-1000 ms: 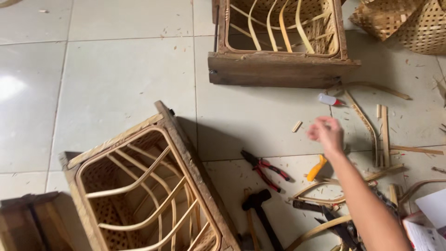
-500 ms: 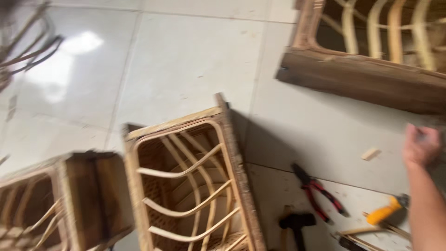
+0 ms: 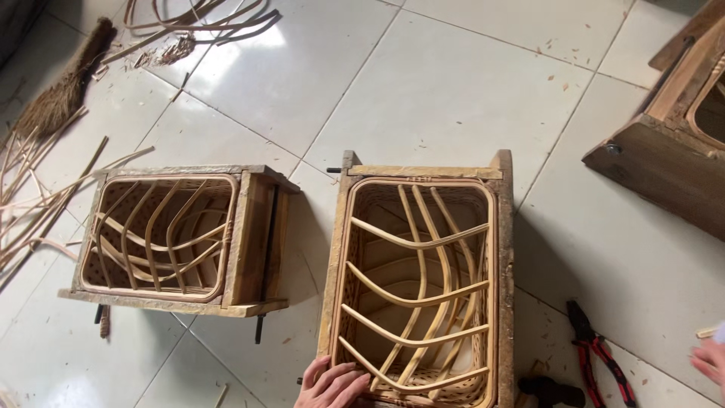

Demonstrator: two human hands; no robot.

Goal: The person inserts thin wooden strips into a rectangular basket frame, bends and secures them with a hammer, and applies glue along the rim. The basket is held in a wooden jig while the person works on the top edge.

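- My left hand (image 3: 332, 384) rests flat, fingers released, on the near edge of the rattan-framed wooden box (image 3: 420, 287).
- My right hand (image 3: 710, 361) is at the frame edge beside the red-handled pliers (image 3: 600, 353); I cannot tell its grip.

I saw a pale tiled floor (image 3: 453, 83) carrying everything. A rattan-framed wooden box (image 3: 420, 287) lay at the middle, and a second like it (image 3: 177, 238) sat just to its left. The corner of a third wooden frame (image 3: 664, 162) showed at the upper right. Red-handled pliers (image 3: 596, 355) lay right of the middle box, near a hammer head (image 3: 551, 391). Loose cane strips (image 3: 41, 196) and a brush (image 3: 64, 91) lay along the left, with more cane (image 3: 196, 19) at the top.
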